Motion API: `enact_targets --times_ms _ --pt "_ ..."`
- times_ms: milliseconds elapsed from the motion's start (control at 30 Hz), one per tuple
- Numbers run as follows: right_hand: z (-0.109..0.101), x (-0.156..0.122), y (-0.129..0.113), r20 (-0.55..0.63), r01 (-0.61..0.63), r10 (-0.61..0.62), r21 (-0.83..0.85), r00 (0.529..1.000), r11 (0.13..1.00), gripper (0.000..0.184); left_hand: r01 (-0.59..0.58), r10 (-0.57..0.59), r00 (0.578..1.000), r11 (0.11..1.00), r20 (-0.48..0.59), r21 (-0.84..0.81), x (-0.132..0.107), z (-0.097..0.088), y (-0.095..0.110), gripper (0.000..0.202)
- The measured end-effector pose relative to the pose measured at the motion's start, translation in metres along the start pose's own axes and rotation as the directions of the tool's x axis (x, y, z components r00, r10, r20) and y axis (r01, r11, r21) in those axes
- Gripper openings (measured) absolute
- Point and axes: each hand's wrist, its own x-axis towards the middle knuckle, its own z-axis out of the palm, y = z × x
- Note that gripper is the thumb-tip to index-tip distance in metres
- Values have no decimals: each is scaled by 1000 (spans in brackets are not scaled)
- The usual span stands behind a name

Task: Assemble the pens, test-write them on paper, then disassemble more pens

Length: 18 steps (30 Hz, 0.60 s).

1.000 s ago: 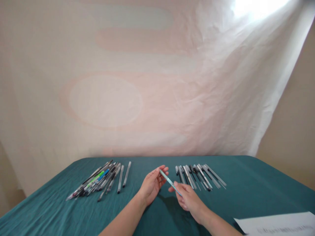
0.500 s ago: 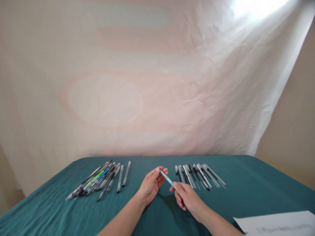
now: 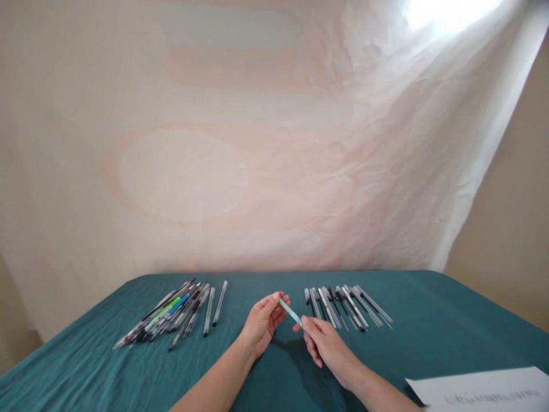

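A pale blue-green pen [image 3: 290,311] is held slantwise above the cloth, between my two hands. My left hand [image 3: 265,320] pinches its upper left end between thumb and fingers. The lower right end sits in the grip of my right hand [image 3: 322,340], thumb on top, and the fingers hide that tip. To the right of the hands, several pens [image 3: 343,306] lie side by side in a loose row. Farther left is a heaped pile of pens [image 3: 171,315], with a bright green one and a blue one among the clear and black ones.
A dark green cloth [image 3: 412,320] covers the table. Two pens [image 3: 214,309] lie apart at the right of the pile. A white paper sheet [image 3: 484,389] with blurred print lies at the near right corner. Behind the table hangs a pale sheet [image 3: 274,171].
Almost nothing differs. The pen and my right hand have shifted very slightly, and both hands keep their hold on it.
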Motion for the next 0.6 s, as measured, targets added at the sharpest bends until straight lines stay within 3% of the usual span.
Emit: enact_targets --times_ms 133,267,400,600 --pt "2 -1 -1 6 63 -63 -72 998 995 39 -38 39 999 999 -1 28 0 0 -1 15" --pt "3 0 0 -4 85 -85 -59 996 995 36 3 1 989 1000 148 -26 -9 10 2 22" --pt "3 -2 -4 -2 87 -87 -39 996 995 35 68 -72 954 997 292 24 -18 18 1 34" --pt "3 -3 -7 21 15 -16 45 1000 999 42 24 -52 962 994 267 105 -16 14 -3 30"
